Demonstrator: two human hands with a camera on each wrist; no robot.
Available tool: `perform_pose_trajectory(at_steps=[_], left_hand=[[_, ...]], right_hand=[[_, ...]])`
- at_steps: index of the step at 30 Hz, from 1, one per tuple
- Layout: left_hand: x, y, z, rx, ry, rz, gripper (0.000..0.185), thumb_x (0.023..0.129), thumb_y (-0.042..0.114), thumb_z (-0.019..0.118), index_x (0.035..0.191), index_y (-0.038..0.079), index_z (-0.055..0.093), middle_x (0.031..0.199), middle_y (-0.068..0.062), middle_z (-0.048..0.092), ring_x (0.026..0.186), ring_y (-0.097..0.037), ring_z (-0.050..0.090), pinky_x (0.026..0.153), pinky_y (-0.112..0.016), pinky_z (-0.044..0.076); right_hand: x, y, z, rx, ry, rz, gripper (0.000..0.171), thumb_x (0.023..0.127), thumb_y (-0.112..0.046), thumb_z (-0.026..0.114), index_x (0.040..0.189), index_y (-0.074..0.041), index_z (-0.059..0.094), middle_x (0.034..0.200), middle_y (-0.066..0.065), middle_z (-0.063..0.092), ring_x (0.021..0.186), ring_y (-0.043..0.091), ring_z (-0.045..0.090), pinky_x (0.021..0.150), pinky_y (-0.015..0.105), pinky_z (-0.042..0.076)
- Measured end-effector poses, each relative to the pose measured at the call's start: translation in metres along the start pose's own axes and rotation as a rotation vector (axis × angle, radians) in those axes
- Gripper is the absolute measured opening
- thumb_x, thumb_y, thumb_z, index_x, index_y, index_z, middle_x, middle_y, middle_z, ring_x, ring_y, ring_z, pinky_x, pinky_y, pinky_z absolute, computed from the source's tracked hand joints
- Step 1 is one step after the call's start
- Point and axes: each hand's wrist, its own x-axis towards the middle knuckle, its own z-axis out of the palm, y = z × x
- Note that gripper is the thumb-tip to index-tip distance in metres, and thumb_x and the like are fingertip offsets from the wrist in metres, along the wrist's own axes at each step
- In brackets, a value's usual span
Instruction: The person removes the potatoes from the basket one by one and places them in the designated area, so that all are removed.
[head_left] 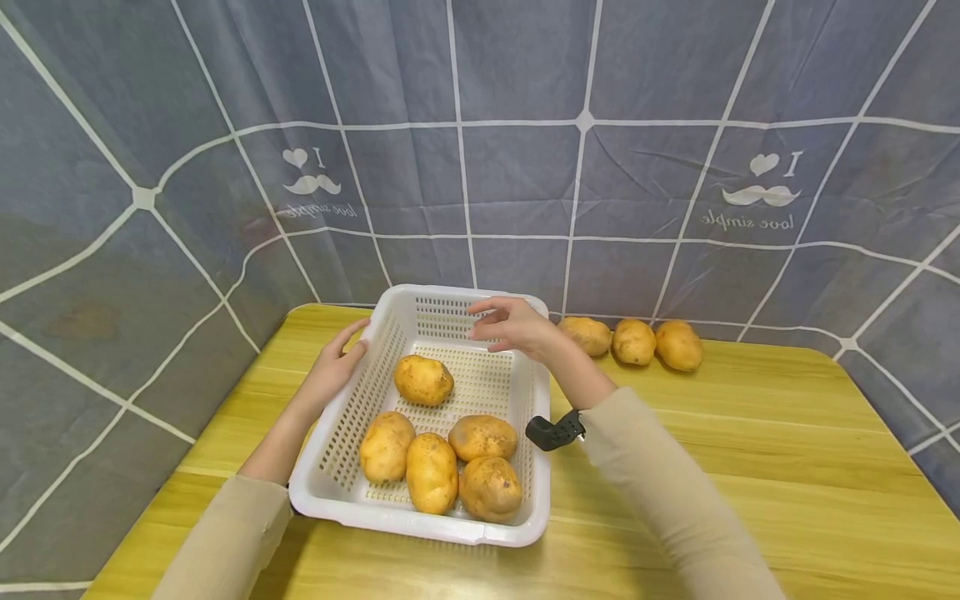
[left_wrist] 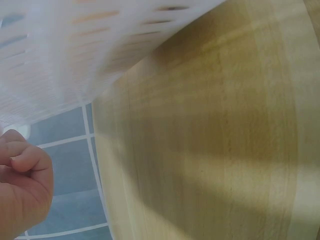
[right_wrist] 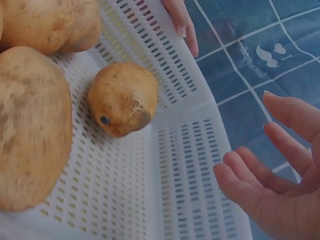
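A white plastic basket (head_left: 420,527) with slotted walls stands on the table. Several potatoes lie in it, one of them (head_left: 423,380) apart from a cluster (head_left: 431,472) at the near end. My left hand (head_left: 336,367) holds the basket's left rim from outside; in the left wrist view its curled fingers (left_wrist: 31,159) show beside the wall. Over the far right part of the basket is my right hand (head_left: 517,327), its fingers loosely bent and spread with nothing between them. The right wrist view shows a gap between its thumb and fingers, near the rim (right_wrist: 220,135).
Three more potatoes (head_left: 633,342) sit in a row at the table's back edge, right of the basket. Behind the wooden table (head_left: 750,442) hangs a grey curtain (head_left: 525,183) with white lines, which also rises at both sides.
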Motion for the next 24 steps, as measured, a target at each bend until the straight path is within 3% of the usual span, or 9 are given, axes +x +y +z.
perform_pose_trajectory(at_steps=[8, 24], left_hand=[[0.0, 0.0, 0.0, 0.006, 0.003, -0.002, 0.054, 0.101, 0.035, 0.039, 0.149, 0.019, 0.023, 0.12, -0.032, 0.05, 0.079, -0.018, 0.063, 0.065, -0.032, 0.055], [0.0, 0.0, 0.001, 0.022, 0.012, 0.01, 0.054, 0.101, 0.033, 0.04, 0.149, 0.016, 0.024, 0.119, -0.032, 0.051, 0.08, -0.019, 0.063, 0.066, -0.031, 0.055]], right_hand=[[0.013, 0.005, 0.012, 0.006, -0.014, 0.004, 0.047, 0.085, -0.001, 0.066, 0.129, 0.0, 0.051, 0.106, 0.011, 0.058, 0.108, 0.03, 0.056, 0.093, 0.05, 0.044], [0.028, 0.011, 0.037, 0.01, -0.064, 0.052, 0.05, 0.082, -0.001, 0.068, 0.129, -0.002, 0.052, 0.113, 0.015, 0.058, 0.105, 0.028, 0.056, 0.095, 0.051, 0.042]])
